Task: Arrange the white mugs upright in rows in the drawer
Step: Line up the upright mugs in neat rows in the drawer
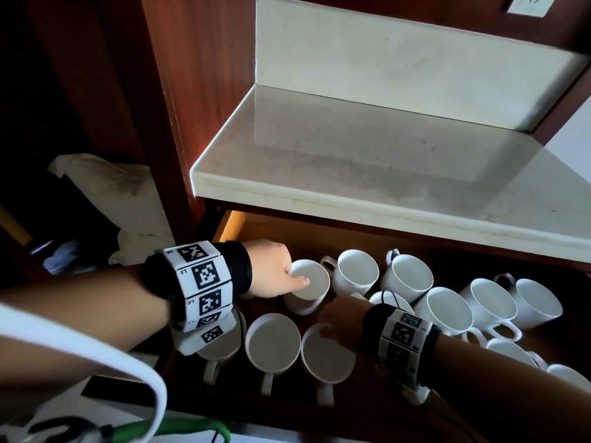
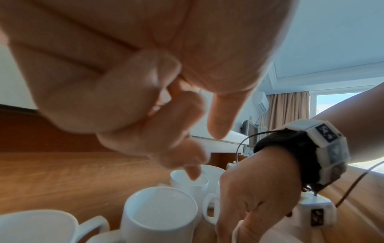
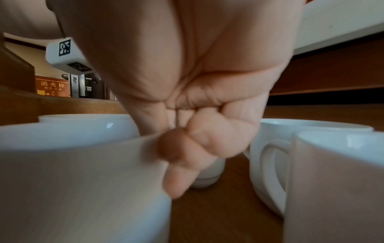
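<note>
Several white mugs stand upright in the open wooden drawer [image 1: 287, 231]. My left hand [image 1: 295, 276] holds the rim of a back-row mug [image 1: 311, 290], thumb lying over its opening and fingers curled on the far side; in the left wrist view the left hand [image 2: 204, 155] dips a fingertip into a mug [image 2: 187, 184]. My right hand [image 1: 326, 327] pinches the rim of the right-most front-row mug [image 1: 327, 354]. Close up, the right hand [image 3: 172, 148] curls its fingers over that mug's edge [image 3: 83, 180]. Two more front-row mugs [image 1: 271, 342] sit to the left, handles toward me.
Two back-row mugs [image 1: 358, 270] stand right of the held one. A loose cluster of mugs [image 1: 492, 305] crowds the drawer's right side. A pale stone countertop [image 1: 383, 155] overhangs the drawer's back. A dark cabinet bay with a cloth bag [image 1: 112, 187] lies to the left.
</note>
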`<control>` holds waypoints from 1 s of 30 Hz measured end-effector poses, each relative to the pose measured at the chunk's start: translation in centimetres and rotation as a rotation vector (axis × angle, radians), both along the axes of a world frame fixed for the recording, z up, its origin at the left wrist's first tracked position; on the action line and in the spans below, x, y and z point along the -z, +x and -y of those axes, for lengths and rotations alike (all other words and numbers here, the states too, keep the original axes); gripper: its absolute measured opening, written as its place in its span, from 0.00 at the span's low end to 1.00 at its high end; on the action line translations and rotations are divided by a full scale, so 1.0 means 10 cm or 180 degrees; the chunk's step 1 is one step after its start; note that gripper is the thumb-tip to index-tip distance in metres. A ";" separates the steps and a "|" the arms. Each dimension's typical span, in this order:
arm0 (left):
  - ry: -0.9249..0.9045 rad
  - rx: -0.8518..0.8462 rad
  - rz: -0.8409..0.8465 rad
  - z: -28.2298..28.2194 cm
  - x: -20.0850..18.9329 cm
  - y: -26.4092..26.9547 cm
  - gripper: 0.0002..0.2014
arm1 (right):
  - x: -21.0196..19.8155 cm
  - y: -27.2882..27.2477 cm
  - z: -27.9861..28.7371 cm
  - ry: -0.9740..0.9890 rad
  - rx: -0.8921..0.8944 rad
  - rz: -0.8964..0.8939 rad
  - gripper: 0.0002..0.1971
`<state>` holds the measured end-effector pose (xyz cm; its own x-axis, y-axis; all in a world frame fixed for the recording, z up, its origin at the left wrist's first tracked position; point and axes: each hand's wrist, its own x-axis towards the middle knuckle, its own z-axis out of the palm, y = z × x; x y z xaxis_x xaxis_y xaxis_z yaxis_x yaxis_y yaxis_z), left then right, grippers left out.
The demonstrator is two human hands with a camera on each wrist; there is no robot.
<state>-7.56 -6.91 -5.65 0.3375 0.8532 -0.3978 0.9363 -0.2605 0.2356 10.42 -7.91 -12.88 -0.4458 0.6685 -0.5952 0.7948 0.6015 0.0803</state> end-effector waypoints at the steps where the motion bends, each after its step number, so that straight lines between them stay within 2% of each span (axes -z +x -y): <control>1: 0.0007 0.0035 -0.0046 0.01 0.00 0.02 0.27 | 0.00 0.00 0.01 -0.0028 0.0045 -0.0006 0.17; 5: 0.0099 0.0183 -0.0126 0.01 0.01 0.13 0.28 | -0.16 0.10 0.02 -0.0045 0.0156 -0.0264 0.22; 8: 0.0165 0.0224 -0.0144 0.02 -0.02 0.18 0.28 | -0.34 0.43 -0.16 0.0564 0.0854 -0.0351 0.25; 10: 0.0181 0.0257 -0.0175 0.03 -0.05 0.23 0.29 | -0.39 0.65 -0.26 0.0950 0.1248 0.0123 0.30; 12: 0.0182 0.0282 -0.0222 0.05 -0.07 0.27 0.29 | -0.37 0.76 -0.29 0.0846 0.1358 0.0733 0.35; 14: 0.0190 0.0316 -0.0225 0.06 -0.09 0.35 0.29 | -0.32 0.82 -0.28 0.0593 0.1250 0.1006 0.29; 17: 0.0149 0.0335 -0.0149 0.09 -0.13 0.50 0.28 | -0.25 0.89 -0.30 0.0356 0.1117 0.0811 0.19; 20: 0.0200 0.0324 -0.0027 0.10 -0.14 0.67 0.28 | -0.33 0.89 -0.24 0.0412 0.0740 0.0891 0.17; 22: 0.0356 0.0306 0.0120 0.10 -0.17 0.77 0.28 | -0.50 0.86 -0.20 0.0674 0.0435 0.0990 0.19; 24: 0.0598 0.0320 0.0146 0.11 -0.20 0.90 0.30 | -0.74 0.87 -0.14 0.0981 0.0341 0.0597 0.18; 27: 0.0628 0.0398 -0.0044 0.12 -0.28 1.12 0.32 | -1.14 0.89 -0.02 0.1377 -0.0024 -0.0095 0.11; 29: 0.0457 0.0341 -0.0065 0.09 -0.31 1.25 0.28 | -1.33 0.92 0.04 0.1486 -0.0077 -0.0338 0.12; 30: 0.0354 0.0202 0.0017 0.09 -0.32 1.30 0.24 | -1.37 0.95 0.05 0.1506 0.0085 -0.0457 0.13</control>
<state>5.46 -7.78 -2.47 0.3941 0.8688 -0.2999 0.9159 -0.3440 0.2069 19.90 -8.41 0.78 -0.4801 0.8629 -0.1576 0.8325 0.5048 0.2282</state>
